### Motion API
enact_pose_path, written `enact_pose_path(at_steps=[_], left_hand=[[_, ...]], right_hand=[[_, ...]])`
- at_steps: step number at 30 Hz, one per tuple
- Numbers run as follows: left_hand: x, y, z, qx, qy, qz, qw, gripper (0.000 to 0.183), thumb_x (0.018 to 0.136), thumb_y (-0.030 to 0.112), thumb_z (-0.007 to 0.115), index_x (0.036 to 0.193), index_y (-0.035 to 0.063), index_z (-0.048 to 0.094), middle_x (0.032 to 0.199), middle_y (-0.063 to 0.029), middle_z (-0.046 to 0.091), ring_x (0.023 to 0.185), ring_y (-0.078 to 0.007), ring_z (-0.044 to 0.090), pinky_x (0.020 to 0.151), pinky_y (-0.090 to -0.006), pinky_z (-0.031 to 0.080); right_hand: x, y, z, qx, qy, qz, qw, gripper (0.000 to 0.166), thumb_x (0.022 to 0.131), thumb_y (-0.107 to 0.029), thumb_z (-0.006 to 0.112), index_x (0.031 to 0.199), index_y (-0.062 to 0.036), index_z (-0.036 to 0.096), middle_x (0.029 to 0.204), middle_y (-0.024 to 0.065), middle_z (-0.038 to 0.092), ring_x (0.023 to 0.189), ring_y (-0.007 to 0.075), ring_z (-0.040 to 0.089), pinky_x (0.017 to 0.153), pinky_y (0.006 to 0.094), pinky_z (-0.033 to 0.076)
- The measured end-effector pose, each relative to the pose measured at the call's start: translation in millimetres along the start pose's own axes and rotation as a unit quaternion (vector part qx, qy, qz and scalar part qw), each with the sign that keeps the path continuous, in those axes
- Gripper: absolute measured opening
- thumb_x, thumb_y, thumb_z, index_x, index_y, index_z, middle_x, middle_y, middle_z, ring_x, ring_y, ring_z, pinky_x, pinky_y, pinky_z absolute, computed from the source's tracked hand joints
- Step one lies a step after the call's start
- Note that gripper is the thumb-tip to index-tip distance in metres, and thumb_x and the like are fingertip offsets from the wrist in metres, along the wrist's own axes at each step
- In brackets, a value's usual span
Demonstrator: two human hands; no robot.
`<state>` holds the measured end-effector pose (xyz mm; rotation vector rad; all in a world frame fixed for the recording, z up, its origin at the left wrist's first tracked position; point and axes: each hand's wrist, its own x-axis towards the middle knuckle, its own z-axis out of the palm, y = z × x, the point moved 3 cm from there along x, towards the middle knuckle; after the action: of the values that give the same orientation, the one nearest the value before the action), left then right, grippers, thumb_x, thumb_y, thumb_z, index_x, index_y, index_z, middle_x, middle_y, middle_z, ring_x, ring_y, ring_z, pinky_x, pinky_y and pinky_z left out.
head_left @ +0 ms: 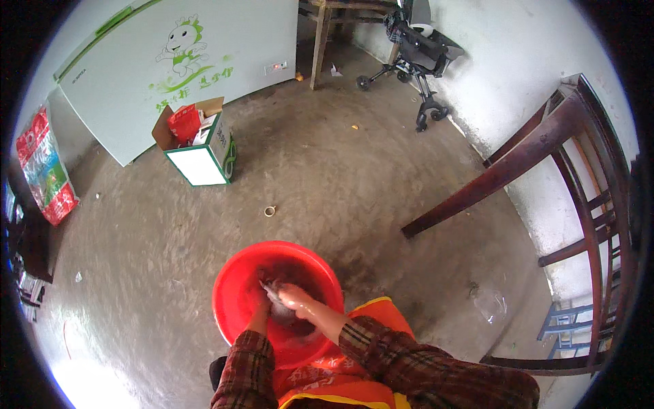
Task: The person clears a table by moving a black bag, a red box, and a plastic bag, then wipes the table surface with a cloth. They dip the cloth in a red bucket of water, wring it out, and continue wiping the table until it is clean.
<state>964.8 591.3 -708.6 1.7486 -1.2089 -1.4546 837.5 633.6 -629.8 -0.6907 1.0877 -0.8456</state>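
Observation:
A round red plastic basin (227,291) stands on the floor before me, with sudsy water and a dark wet cloth (306,273) inside. My right hand (295,299) reaches in from the right, its wet fingers closed on a grey, foamy fold of the cloth. Close beside it, my left hand (261,302) is down in the basin, touching or nearly touching the same fold. Its fingers are in shadow and partly hidden, so their grip is unclear. Plaid sleeves cover both forearms, and an orange apron (332,381) with yellow trim lies over my lap.
A open cardboard box (199,166) holding a red packet stands by a white chest freezer (117,66). Dark wooden chair (490,181) legs jut in from the right. A black stroller (424,56) is by the wall. A ring (265,211) and clear plastic (491,305) lie on the concrete floor.

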Motion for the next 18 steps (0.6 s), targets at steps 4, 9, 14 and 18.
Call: enact_pose_path(at_steps=[4,9,14,18], left_hand=[[26.6,-78.4,-7.3,-0.072,-0.024,-0.067,0.995,0.038,0.088,0.028,0.046,0.118,0.0046,0.049,0.109,-0.0108,0.055,0.097,-0.0215,0.052,0.084,-0.0354,0.043],[-50.8,63.7,38.9,-0.326,-0.161,-0.226,0.904,0.036,0.088,0.028,0.048,0.116,0.0067,0.05,0.1,-0.007,0.058,0.085,-0.0195,0.058,0.072,-0.0344,0.049],[-120.0,147.0,21.7,-0.182,-0.091,-0.123,0.971,0.035,0.08,0.021,0.055,0.109,0.0019,0.053,0.092,-0.0076,0.059,0.082,-0.0171,0.058,0.07,-0.0309,0.048],[-90.1,107.5,34.7,0.04,0.069,-0.069,0.994,0.039,0.072,0.034,0.059,0.089,-0.0011,0.063,0.08,-0.0147,0.063,0.078,-0.0251,0.06,0.074,-0.0368,0.046]], right_hand=[[-38.6,-69.1,-3.3,-0.277,0.197,0.061,0.938,0.063,0.084,-0.051,0.044,0.124,-0.0028,0.037,0.113,0.0188,0.053,0.108,0.0332,0.05,0.09,0.0395,0.039],[-5.3,4.1,-22.0,-0.152,0.308,0.111,0.932,0.073,0.08,-0.066,0.037,0.124,-0.0073,0.041,0.104,0.016,0.057,0.093,0.0332,0.055,0.082,0.0443,0.042],[-28.1,-49.3,3.7,0.296,-0.032,0.241,0.924,0.064,0.083,-0.063,0.035,0.115,-0.0114,0.052,0.102,0.011,0.059,0.089,0.0303,0.054,0.076,0.0448,0.043],[-1.9,16.8,-13.3,0.417,-0.194,0.217,0.861,0.06,0.084,-0.059,0.038,0.116,-0.0102,0.053,0.104,0.0092,0.058,0.089,0.0257,0.054,0.074,0.0415,0.044]])
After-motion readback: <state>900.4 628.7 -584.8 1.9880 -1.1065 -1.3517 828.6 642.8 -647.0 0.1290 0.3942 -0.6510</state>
